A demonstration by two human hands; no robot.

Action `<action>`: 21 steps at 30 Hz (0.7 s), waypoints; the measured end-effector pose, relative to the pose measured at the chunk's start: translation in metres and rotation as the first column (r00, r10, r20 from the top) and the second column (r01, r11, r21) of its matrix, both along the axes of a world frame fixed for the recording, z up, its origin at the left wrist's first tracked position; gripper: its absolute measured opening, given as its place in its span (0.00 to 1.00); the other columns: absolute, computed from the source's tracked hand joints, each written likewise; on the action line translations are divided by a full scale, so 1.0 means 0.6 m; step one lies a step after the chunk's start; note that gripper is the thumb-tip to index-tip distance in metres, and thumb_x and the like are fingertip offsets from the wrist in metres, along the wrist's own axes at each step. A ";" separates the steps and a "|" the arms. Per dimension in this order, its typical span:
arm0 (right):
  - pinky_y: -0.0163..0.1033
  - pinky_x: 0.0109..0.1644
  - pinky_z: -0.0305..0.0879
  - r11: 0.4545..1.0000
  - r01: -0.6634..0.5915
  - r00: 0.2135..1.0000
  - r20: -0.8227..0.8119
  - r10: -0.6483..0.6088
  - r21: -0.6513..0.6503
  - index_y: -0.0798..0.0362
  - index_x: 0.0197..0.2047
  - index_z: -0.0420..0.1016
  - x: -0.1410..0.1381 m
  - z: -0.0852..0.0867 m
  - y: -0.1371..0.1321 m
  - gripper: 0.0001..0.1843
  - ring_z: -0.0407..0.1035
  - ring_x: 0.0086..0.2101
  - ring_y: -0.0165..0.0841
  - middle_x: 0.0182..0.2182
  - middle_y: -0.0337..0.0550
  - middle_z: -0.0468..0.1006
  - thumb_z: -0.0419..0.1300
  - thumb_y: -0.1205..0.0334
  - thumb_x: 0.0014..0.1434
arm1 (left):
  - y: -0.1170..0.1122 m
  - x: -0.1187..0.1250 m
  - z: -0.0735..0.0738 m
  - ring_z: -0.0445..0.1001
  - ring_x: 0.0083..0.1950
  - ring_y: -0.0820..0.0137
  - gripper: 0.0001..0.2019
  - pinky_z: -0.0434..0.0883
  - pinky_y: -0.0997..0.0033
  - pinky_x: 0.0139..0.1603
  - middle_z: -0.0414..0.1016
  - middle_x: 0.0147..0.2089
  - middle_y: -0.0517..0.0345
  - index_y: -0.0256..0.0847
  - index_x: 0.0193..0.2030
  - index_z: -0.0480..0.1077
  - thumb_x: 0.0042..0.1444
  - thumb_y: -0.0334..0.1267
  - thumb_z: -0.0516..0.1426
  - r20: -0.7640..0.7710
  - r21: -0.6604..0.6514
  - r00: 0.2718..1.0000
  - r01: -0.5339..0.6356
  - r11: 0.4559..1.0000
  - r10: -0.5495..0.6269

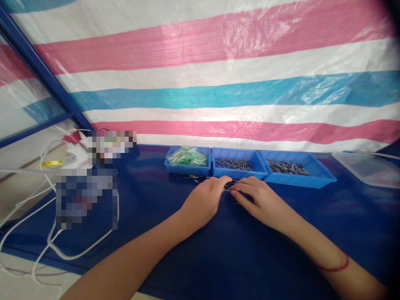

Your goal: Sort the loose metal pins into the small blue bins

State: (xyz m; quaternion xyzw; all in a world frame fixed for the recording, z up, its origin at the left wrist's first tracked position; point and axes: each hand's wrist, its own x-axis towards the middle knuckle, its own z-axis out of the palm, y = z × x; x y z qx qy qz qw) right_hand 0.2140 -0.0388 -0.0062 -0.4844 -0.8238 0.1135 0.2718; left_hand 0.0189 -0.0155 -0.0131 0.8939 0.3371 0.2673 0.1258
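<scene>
Slim rod (pixel 227 190): between both hands, before the middle blue bin (pixel 225 172), toward the surface's (pixel 203 258) far edge; a slack pinch could drop it
Right hand (pixel 264 202): fingers seemingly pinching the rod
Left hand (pixel 203 202): fingers curled, grip hidden, cannot tell
Loose pins (pixel 191 177): could scatter if brushed
Textures: ribbed plastic, glossy surface

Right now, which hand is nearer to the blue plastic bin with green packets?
Left. The left hand is on the near side of this blue bin, slightly to its right. The right hand is farther right, beyond the left hand.
</scene>
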 end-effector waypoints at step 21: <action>0.36 0.35 0.66 0.928 -0.051 0.776 -0.600 -0.195 -0.368 0.52 0.32 0.78 -0.037 0.003 -0.017 0.18 0.68 0.29 0.31 0.29 0.41 0.77 0.54 0.50 0.62 | -0.003 0.003 0.015 0.73 0.35 0.73 0.09 0.69 0.74 0.38 0.76 0.36 0.58 0.37 0.38 0.72 0.56 0.41 0.58 0.582 -0.587 0.755 0.134 0.799 0.301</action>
